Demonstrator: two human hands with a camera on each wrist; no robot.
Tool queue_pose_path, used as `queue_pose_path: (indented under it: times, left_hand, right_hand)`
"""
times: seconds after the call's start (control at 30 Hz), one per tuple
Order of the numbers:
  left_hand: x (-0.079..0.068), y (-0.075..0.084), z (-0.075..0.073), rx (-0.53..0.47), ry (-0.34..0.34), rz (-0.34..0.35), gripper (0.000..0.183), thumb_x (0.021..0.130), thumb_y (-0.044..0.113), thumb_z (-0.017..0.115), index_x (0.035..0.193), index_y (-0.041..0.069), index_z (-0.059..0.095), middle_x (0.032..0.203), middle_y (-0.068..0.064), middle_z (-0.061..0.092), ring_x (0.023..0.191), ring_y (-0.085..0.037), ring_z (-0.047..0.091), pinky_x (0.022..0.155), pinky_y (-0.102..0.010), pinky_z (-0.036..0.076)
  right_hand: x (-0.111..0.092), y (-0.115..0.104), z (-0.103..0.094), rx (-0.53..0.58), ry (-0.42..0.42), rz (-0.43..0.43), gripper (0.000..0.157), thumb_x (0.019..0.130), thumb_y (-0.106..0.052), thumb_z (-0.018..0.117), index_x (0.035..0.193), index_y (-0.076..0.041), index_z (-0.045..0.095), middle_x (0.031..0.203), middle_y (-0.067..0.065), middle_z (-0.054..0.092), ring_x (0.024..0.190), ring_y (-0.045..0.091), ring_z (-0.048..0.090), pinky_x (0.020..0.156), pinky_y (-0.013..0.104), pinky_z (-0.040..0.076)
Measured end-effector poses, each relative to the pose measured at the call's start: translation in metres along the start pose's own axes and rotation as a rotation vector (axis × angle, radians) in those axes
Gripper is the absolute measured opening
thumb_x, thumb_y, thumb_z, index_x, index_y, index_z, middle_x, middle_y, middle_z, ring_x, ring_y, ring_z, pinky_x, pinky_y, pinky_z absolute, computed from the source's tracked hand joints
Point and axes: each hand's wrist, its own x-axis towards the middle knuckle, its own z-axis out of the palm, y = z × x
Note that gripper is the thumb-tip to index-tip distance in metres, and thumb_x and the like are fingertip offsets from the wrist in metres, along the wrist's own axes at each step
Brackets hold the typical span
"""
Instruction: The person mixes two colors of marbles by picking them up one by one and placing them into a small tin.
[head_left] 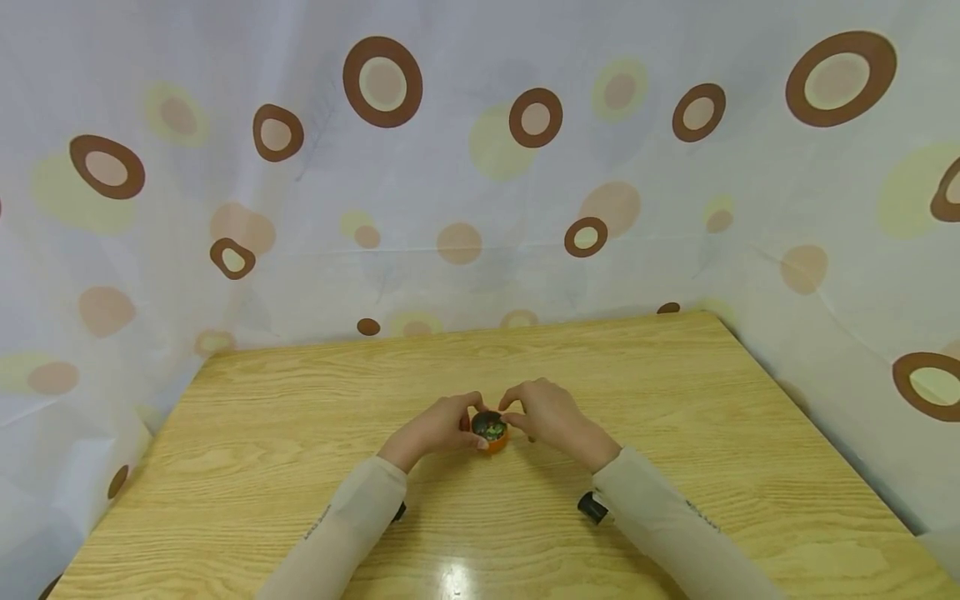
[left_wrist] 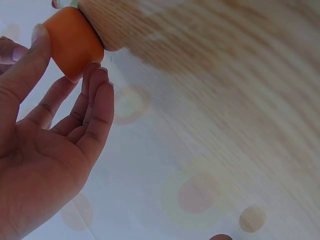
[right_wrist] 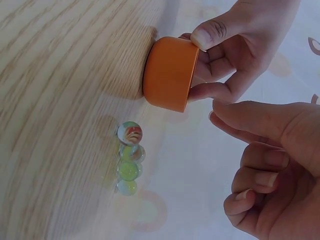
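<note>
A small orange cup stands on the wooden table with its mouth up. Inside it, the head view shows small greenish, glassy pieces that look like marbles. My left hand holds the cup by its sides, thumb on one side and fingertips on the other. Just off the cup's rim is my right hand, its thumb and forefinger tips close together, the other fingers loosely bent. Nothing shows between those tips. Several glass marbles lie in a row on the table beside the cup, near the right hand.
The light wooden table reaches back to a white curtain printed with brown and yellow rings, which also hangs at both sides. A black cylindrical device sits at the right sleeve cuff.
</note>
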Motion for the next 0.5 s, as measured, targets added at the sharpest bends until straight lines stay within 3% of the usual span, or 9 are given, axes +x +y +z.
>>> queue_pose_path:
  times: [0.17, 0.4, 0.5]
  left_hand:
    - [-0.001, 0.001, -0.001, 0.0, 0.001, -0.001, 0.038, 0.085, 0.018, 0.074, 0.115, 0.005, 0.056, 0.075, -0.005, 0.057, 0.064, -0.015, 0.051, 0.06, -0.028, 0.043]
    - [-0.001, 0.0, -0.001, -0.002, 0.002, 0.003, 0.039, 0.084, 0.019, 0.075, 0.115, 0.004, 0.055, 0.075, -0.005, 0.057, 0.064, -0.015, 0.051, 0.06, -0.028, 0.043]
    - [-0.001, 0.0, -0.001, -0.003, 0.001, 0.005, 0.038, 0.085, 0.019, 0.075, 0.114, 0.005, 0.055, 0.075, -0.004, 0.057, 0.064, -0.014, 0.051, 0.06, -0.027, 0.043]
  right_hand:
    - [-0.002, 0.003, -0.003, 0.006, -0.008, 0.01, 0.016, 0.088, -0.014, 0.071, 0.102, -0.008, 0.073, 0.09, 0.01, 0.071, 0.042, 0.007, 0.052, 0.054, 0.028, 0.049]
    - [-0.004, 0.01, -0.004, -0.048, -0.005, 0.016, 0.012, 0.086, -0.015, 0.073, 0.097, -0.009, 0.074, 0.103, 0.009, 0.07, 0.078, 0.019, 0.065, 0.066, 0.034, 0.053]
    - [-0.005, 0.012, -0.005, -0.044, -0.018, 0.027, 0.011, 0.086, -0.012, 0.074, 0.096, -0.008, 0.074, 0.103, 0.01, 0.07, 0.074, 0.017, 0.064, 0.061, 0.031, 0.051]
